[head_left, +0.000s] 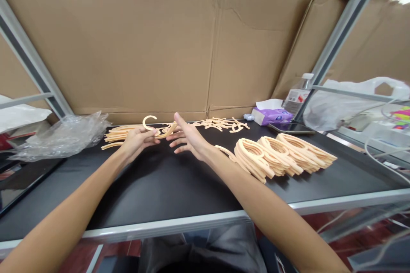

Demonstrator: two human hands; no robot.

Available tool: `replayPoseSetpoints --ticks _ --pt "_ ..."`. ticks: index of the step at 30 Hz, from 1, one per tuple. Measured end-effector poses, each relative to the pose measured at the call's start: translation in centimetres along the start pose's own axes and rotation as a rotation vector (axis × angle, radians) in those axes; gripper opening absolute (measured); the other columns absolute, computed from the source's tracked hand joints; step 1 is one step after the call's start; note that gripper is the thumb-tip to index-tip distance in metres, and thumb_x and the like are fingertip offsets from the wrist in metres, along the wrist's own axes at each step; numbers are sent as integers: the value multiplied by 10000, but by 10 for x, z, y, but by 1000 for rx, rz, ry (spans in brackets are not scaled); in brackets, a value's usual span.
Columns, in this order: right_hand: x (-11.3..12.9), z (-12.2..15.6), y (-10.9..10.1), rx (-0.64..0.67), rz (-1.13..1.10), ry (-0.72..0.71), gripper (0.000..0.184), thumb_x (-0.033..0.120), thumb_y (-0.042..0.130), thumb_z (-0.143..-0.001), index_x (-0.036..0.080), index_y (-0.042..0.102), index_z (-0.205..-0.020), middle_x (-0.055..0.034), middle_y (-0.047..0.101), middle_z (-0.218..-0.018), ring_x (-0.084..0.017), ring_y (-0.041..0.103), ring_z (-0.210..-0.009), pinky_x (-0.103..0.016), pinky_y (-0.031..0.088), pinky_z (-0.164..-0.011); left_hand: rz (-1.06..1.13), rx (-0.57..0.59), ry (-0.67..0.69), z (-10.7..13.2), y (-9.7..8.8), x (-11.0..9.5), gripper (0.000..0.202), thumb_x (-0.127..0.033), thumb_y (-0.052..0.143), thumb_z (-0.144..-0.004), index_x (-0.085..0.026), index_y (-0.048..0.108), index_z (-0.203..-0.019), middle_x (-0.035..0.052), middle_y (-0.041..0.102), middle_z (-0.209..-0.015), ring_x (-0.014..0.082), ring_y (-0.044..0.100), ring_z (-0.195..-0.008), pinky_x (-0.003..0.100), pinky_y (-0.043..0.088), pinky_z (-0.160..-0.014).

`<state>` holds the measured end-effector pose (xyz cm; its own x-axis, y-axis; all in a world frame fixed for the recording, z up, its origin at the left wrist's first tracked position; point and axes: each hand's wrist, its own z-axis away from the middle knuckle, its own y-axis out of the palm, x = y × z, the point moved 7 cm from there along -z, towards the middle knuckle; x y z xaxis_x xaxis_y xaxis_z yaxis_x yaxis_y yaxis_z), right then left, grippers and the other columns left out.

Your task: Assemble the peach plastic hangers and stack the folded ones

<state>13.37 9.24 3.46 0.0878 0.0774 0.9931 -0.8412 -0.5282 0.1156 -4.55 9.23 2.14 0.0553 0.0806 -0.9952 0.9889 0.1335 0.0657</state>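
Observation:
My left hand (139,140) pinches a beige plastic hanger (149,123) near the base of its curved hook, which points up. The hanger's arm (172,130) reaches across to my right hand (189,138). That hand is open, thumb raised and fingers apart; the arm's end lies by its thumb and fingers, and whether they touch is unclear. Behind and beside my left hand lies a stack of long beige hanger pieces (112,134). Small curved beige pieces (221,124) are scattered at the back of the black tabletop (179,187).
Several bundles of beige hangers (278,155) lie on the right. Behind them are a purple tissue pack (272,115), a phone (292,128) and a plastic bottle (297,96). Clear plastic wrap (67,134) sits at left. A cardboard wall (144,47) closes off the back.

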Motion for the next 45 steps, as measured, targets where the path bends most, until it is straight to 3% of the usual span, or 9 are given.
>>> replayPoseSetpoints --ticks 4,8,13,18,22,30,37,41,45 --pt "2 1 0 29 -65 5 813 838 329 -841 159 640 -1162 -134 699 -1067 -165 661 -763 -263 556 -589 18 10 12 -1 -1 0 124 -184 763 -739 -111 679 -792 63 725 -777 142 672 -639 314 588 -757" --pt "2 1 0 24 -104 -1 722 775 391 -873 159 623 -1169 -117 697 -1058 -147 659 -722 -248 557 -559 16 10 -2 -3 -2 3 139 -186 769 -733 -109 680 -807 55 717 -758 138 667 -625 314 584 -750" --pt "-1 -6 -1 -57 59 -106 340 441 691 -850 180 656 -1065 -46 694 -942 -75 609 -601 -162 493 -482 27 65 -4 -2 3 4 197 -221 812 -691 -127 667 -784 17 682 -691 123 635 -570 332 579 -745" --pt "-14 -14 2 -54 251 -113 131 263 661 -853 143 681 -901 -32 682 -759 -85 610 -531 -170 494 -448 -32 215 -15 5 17 3 255 -289 856 -650 -156 699 -802 37 722 -756 156 671 -639 340 570 -758" --pt "-17 -15 -5 -105 249 -50 54 161 687 -764 144 681 -815 -15 667 -642 -115 638 -522 -202 547 -479 -181 213 34 4 14 2 264 -323 872 -606 -165 754 -781 70 745 -803 203 690 -767 349 560 -785" --pt "-16 -18 -20 -208 288 -27 21 140 638 -712 149 639 -693 -39 671 -619 -154 674 -538 -255 598 -519 -533 198 221 3 14 -3 226 -372 825 -624 -195 795 -761 53 736 -688 198 648 -635 303 514 -647" --pt "-23 -30 -30 -236 491 -168 137 140 584 -707 166 703 -770 -47 711 -707 -177 709 -646 -271 586 -632 -866 147 443 9 24 -7 151 -370 711 -745 -246 793 -769 39 779 -792 238 702 -763 310 521 -766" --pt "-16 -25 -30 -261 614 -223 203 175 583 -746 191 754 -856 -48 740 -821 -188 719 -818 -282 561 -770 -985 222 619 11 32 -4 138 -303 665 -778 -268 795 -809 45 787 -842 236 709 -780 306 502 -788" --pt "-7 -15 -22 -225 757 -217 233 159 583 -776 186 779 -898 -65 754 -890 -201 704 -888 -283 529 -834 -1055 276 652 12 36 3 182 -211 632 -764 -261 778 -860 66 771 -882 238 697 -819 301 491 -790"
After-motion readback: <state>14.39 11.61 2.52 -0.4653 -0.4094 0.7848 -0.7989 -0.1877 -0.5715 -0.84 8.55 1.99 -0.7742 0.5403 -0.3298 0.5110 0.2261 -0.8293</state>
